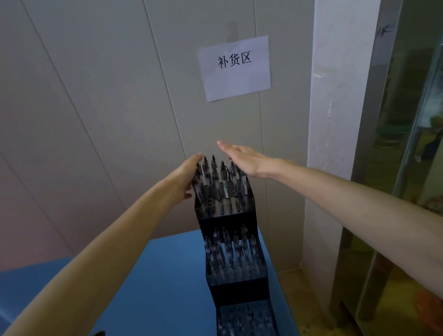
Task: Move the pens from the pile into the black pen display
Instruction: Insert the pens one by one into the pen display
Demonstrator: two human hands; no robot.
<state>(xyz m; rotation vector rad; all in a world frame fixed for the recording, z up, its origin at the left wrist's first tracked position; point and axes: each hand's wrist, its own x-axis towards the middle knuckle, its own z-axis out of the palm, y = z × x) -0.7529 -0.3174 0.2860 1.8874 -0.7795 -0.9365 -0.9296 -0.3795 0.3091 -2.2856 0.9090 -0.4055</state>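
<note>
The pens (218, 185) in the black pen display's (232, 250) top tier are flanked by the left hand (185, 179) and right hand (247, 160), fingers extended and nothing grasped.

Illumination is dim and even, with no hard highlights. The wall panels (94, 99) read grey, shading to a pinkish cast toward 9 o'clock. A faint soft shadow sits on the wall above the paper sign (235, 68), whose characters are legible. Wide-angle distortion bows the panel seams and stretches both forearms toward 5 and 7 o'clock. The pens (220, 182) and black pen display (237, 286) are soft and low in contrast. Muddy reflections fill the glass (424, 170) at 3 o'clock.
</note>
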